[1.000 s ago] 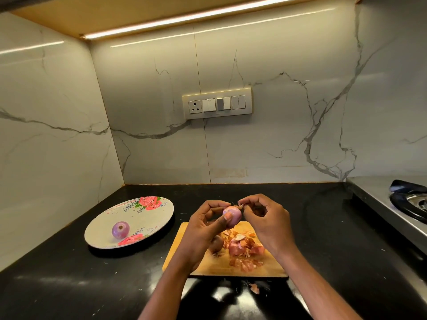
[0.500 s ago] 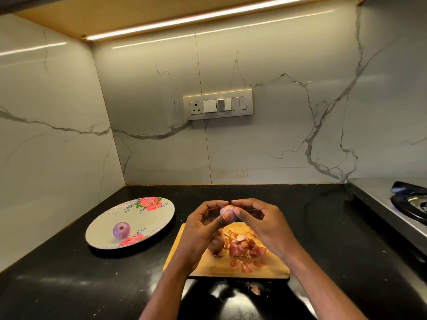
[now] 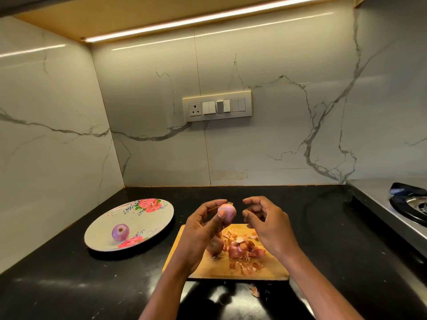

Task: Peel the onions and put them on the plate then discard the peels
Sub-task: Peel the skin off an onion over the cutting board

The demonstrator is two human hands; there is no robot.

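Peeling nearly done, we pinch the onion [image 3: 227, 211] in our left hand [image 3: 203, 229], right hand [image 3: 265, 224] loosely open, plate [image 3: 101, 236] next.

left hand [image 3: 203, 229]: raised in front of the body, back of the hand toward the camera, fingers curled up and inward, thumb tip pressed on the onion [image 3: 227, 212], index finger arched over its top; pinch grip.
right hand [image 3: 265, 221]: level with the left, just beside the onion but apart from it; fingers loosely curled toward the palm, thumb out to the left, holding nothing visible.
forearms: both bare, entering from the bottom edge and converging upward; left runs up from bottom centre, right from bottom right.
wrists: both slightly bent inward.
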